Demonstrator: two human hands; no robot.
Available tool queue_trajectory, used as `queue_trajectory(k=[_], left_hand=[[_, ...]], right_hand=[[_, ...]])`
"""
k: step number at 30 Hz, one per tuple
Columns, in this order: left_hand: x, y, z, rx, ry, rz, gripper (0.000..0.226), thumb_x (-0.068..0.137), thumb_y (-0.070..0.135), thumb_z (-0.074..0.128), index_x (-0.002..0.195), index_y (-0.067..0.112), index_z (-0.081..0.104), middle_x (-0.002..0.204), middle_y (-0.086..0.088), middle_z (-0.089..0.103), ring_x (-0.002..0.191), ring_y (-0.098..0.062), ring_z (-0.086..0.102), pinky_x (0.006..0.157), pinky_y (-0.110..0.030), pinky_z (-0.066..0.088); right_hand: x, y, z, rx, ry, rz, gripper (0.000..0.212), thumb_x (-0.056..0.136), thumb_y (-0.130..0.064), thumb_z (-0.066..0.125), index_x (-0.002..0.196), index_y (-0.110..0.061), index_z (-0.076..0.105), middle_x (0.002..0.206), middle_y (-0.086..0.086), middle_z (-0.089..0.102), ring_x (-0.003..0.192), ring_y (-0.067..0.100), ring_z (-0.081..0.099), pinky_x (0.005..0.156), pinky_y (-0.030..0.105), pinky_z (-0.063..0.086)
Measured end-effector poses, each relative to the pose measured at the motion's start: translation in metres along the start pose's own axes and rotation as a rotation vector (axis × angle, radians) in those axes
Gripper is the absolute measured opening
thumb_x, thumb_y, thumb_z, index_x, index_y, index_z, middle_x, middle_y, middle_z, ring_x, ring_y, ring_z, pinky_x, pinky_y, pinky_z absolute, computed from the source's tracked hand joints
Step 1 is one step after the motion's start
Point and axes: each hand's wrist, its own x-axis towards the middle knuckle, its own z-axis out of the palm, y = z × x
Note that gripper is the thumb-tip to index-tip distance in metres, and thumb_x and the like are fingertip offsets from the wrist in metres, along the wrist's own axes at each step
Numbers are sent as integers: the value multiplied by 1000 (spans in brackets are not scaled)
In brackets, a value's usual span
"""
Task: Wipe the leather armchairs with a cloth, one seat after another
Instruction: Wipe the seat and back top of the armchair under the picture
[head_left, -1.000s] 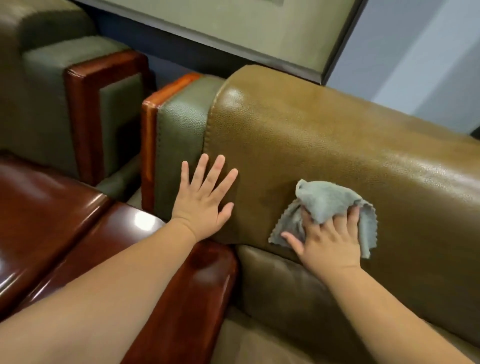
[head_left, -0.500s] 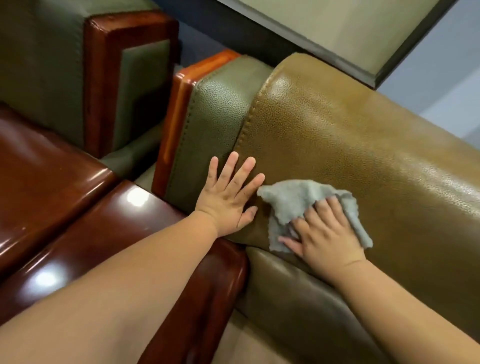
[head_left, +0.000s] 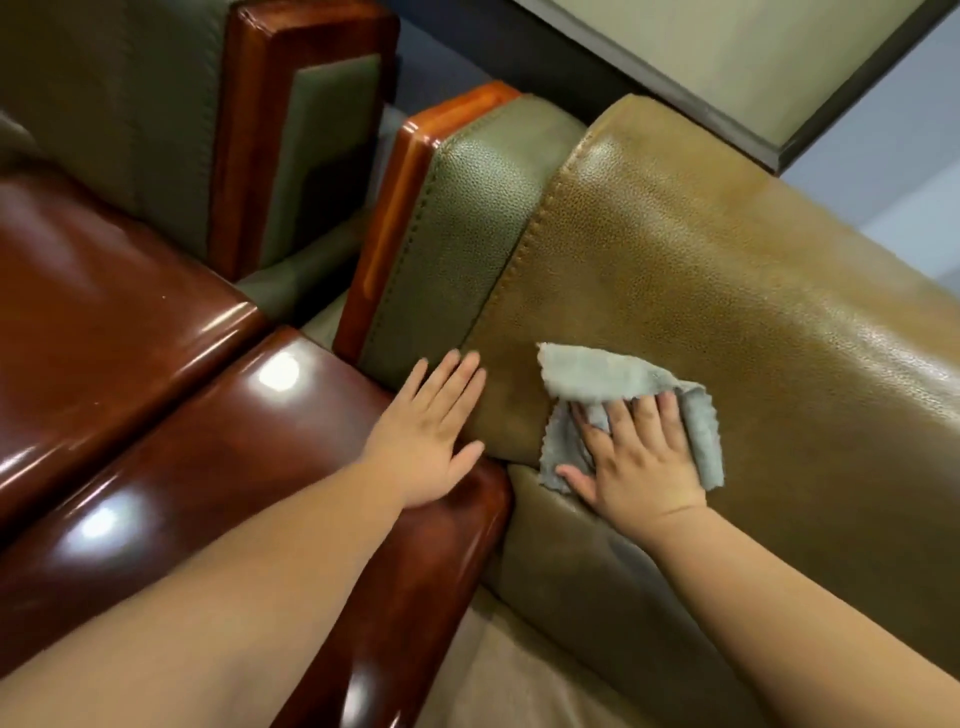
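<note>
Two leather armchairs are standing side by side against a pale wall, their glossy wooden armrests nearly touching; the nearer armchair (head_left: 701, 291) is showing an olive-brown backrest, and the other armchair (head_left: 130, 130) is sitting to the left. The grey cloth (head_left: 613, 379) is lying crumpled on the lower left part of that backrest, just above the seam with the seat cushion (head_left: 571, 587); the right hand (head_left: 639, 462) is pressing it flat against the leather, fingers nearly straight and slightly apart, the tips resting on the fabric with nothing curled round it. The left hand (head_left: 431, 441) is bracing open on the backrest's left edge, fingers straight and close together, its heel over the end of the nearer armrest (head_left: 234, 493). Because the cloth is only being pressed, not gripped, it is likely to bunch or slide out from under the palm; the loose flap could also be missing the stitched edge, leaving a strip unwiped.
</note>
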Motion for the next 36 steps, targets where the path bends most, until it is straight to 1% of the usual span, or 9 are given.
queue_trajectory(k=[3, 7, 11, 14, 16, 20, 26, 31, 36], left_hand=[[-26, 2, 5, -41, -167, -102, 88, 104, 66, 19, 162, 17, -25, 166, 0, -39, 156, -18, -32, 130, -50, -6], [-16, 4, 5, -23, -244, -125, 89, 102, 69, 16, 149, 24, -45, 155, 5, -53, 151, -17, -40, 128, -53, -14], [-21, 3, 9, -43, -93, -131, 97, 99, 63, 37, 164, 21, -21, 173, -1, -22, 161, -21, -17, 130, -57, -3], [-18, 4, 4, -31, -70, -268, 100, 93, 61, 44, 168, 21, -10, 175, -3, -15, 162, -32, -12, 128, -61, -4], [-16, 7, 1, -11, -75, -279, 103, 91, 60, 47, 167, 24, -11, 175, -3, -16, 162, -34, -12, 127, -65, -2], [-18, 6, 5, 28, -110, -306, 111, 86, 63, 43, 158, 20, -30, 169, -1, -34, 160, -31, -19, 125, -68, 3], [-15, 9, 2, -42, -91, -281, 113, 88, 68, 50, 165, 18, -17, 174, -5, -21, 161, -31, -19, 128, -63, 11], [-16, 11, 3, -65, -77, -278, 116, 90, 64, 58, 165, 17, -17, 174, -3, -24, 160, -32, -19, 128, -64, 9], [-17, 9, 1, -70, -57, -286, 118, 89, 63, 64, 166, 17, -12, 174, -5, -21, 160, -34, -18, 127, -65, 10]], right_hand=[[20, 8, -14, -29, 97, -34, 64, 91, -62, 50, 123, -11, 74, 117, 20, 66, 124, 44, 39, 128, 53, -4], [81, 3, -36, 36, 447, 245, 69, 98, -64, 51, 143, -12, 55, 145, 25, 50, 141, 48, 28, 126, 56, -3], [63, -56, 12, 55, 342, 27, 60, 105, -45, 44, 155, -13, 43, 166, 21, 22, 157, 42, 6, 127, 51, -11], [38, -82, 52, 82, 202, -216, 47, 96, -26, 46, 131, -5, 69, 141, 25, 59, 139, 42, 34, 128, 47, -9], [49, -80, 47, 59, 264, -192, 47, 92, -25, 51, 128, -2, 70, 130, 25, 66, 133, 43, 35, 128, 47, -9], [87, -78, 19, 71, 449, 110, 54, 102, -36, 48, 147, -6, 51, 144, 22, 55, 138, 44, 27, 125, 51, -4], [33, -87, 46, 99, 264, 5, 56, 90, -40, 71, 138, -11, 65, 137, 17, 64, 135, 41, 34, 128, 49, -9], [-52, -24, 54, 164, 312, 542, 83, 93, -65, 62, 158, -21, 35, 151, 19, 33, 138, 46, 27, 125, 56, -8], [-98, -86, 80, 315, 54, 889, 91, 88, -52, 59, 158, -4, 24, 167, 23, 11, 150, 52, 9, 123, 60, -1]])
